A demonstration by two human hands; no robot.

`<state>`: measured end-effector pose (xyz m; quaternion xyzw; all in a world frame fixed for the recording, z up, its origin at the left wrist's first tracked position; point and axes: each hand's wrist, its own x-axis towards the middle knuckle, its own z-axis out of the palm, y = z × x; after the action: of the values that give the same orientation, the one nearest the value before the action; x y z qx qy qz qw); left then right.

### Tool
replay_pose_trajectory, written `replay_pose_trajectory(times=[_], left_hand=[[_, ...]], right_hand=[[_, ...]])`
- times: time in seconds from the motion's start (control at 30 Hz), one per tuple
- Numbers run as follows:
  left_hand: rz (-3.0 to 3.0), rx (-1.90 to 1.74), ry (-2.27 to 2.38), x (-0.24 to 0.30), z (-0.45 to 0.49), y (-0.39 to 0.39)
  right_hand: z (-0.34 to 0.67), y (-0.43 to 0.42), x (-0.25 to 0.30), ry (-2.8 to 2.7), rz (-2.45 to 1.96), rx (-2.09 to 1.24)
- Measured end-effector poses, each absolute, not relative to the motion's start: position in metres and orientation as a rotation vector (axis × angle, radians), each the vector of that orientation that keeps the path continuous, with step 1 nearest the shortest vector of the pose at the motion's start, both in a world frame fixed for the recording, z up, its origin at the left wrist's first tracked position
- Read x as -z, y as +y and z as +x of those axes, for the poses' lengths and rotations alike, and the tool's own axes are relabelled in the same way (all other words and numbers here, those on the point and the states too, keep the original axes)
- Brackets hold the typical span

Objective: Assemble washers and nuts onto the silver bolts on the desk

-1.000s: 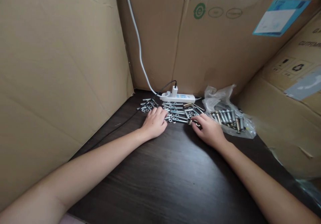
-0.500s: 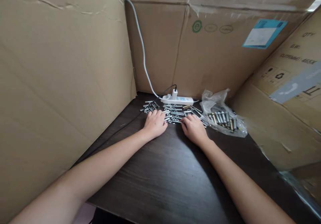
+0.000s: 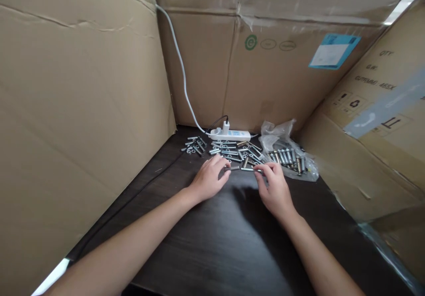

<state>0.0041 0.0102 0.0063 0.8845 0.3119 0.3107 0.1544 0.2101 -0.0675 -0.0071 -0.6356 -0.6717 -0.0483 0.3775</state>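
Note:
Just in front of the loose hardware, my left hand [image 3: 210, 178] pinches a short dull-grey metal sleeve [image 3: 234, 168] that points right. Facing it, my right hand [image 3: 275, 189] is closed on a shiny bolt [image 3: 247, 169] that points left. The tips of the two pieces lie almost in line, with a small gap between them. Behind the hands is a spread of bolts [image 3: 229, 153], sleeves and washers. A smaller cluster of bolts and washers [image 3: 195, 145] lies beyond my left hand. To the right, a clear plastic bag [image 3: 307, 172] holds several assembled anchor bolts [image 3: 288, 156].
A white power strip [image 3: 232, 135] with a plugged-in charger stands behind the hardware. A white cord [image 3: 182, 66] climbs from it, and a black cable [image 3: 133, 192] crosses the left side. Cardboard boxes [image 3: 83, 88] wall in the dark table [image 3: 206, 243] on three sides.
Both hands have drawn back from the hardware toward me and lifted slightly. A sleeve now shows in my left fingers and a bolt in my right. The view has shifted slightly.

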Motion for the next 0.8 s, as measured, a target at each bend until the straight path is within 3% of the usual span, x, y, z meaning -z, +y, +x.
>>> replay_pose_trajectory(times=[0.8], left_hand=[[2.56, -0.798, 0.856, -0.006, 0.001, -0.004]], right_hand=[[0.223, -0.076, -0.018, -1.897, -1.598, 0.253]])
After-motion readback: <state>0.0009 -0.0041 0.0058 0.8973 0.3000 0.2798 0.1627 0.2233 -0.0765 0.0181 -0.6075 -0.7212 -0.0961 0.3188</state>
